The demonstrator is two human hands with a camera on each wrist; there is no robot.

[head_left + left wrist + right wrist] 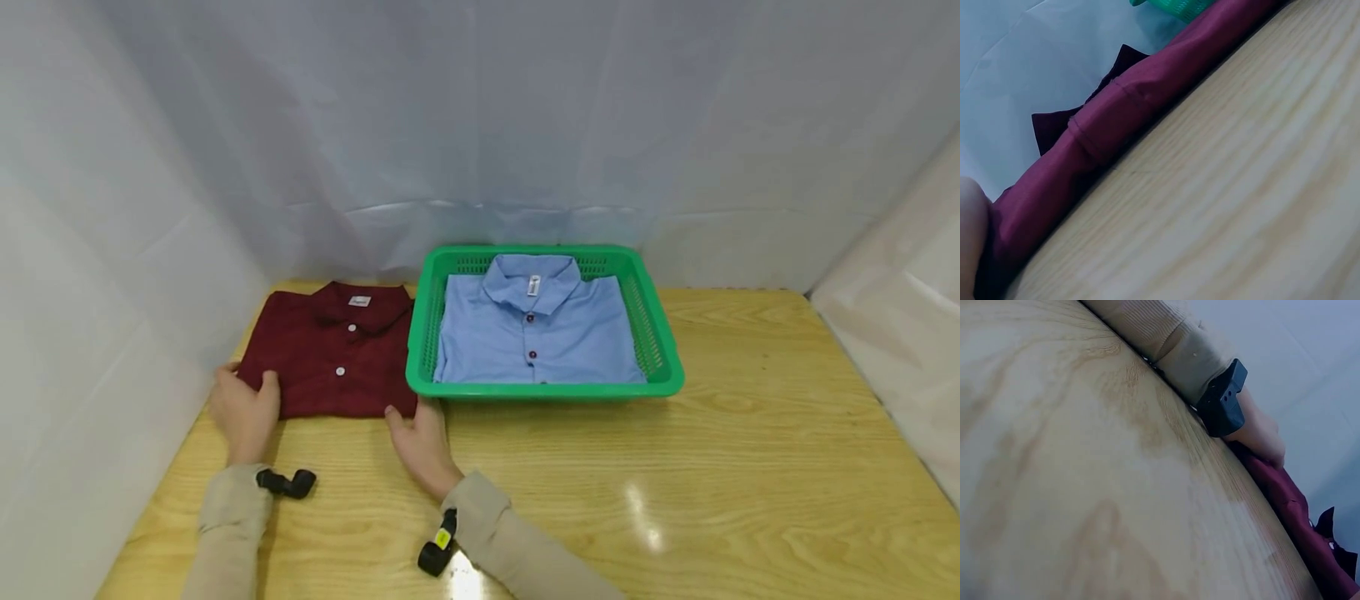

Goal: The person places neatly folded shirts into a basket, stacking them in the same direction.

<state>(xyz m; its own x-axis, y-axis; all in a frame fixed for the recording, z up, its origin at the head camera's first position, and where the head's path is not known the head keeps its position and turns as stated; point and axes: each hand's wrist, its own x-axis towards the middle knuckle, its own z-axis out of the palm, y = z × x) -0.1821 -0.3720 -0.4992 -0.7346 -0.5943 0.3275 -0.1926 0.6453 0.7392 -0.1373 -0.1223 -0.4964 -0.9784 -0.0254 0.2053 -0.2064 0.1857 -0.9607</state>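
A folded maroon shirt with a collar, a white label and white buttons lies flat on the table at the left. My left hand grips its front left corner, thumb on top and the other fingers at the side edge, partly hidden. At the front right corner my right hand holds the shirt, its thumb at the front edge and its other fingers mostly out of sight by the basket. The left wrist view shows the shirt's rolled front edge close up. Shirt cloth also appears in the right wrist view.
Right of the maroon shirt stands a green plastic basket, its left side against or over the shirt's edge. Inside it lies a folded light blue shirt. White sheeting hangs behind and at both sides of the wooden table.
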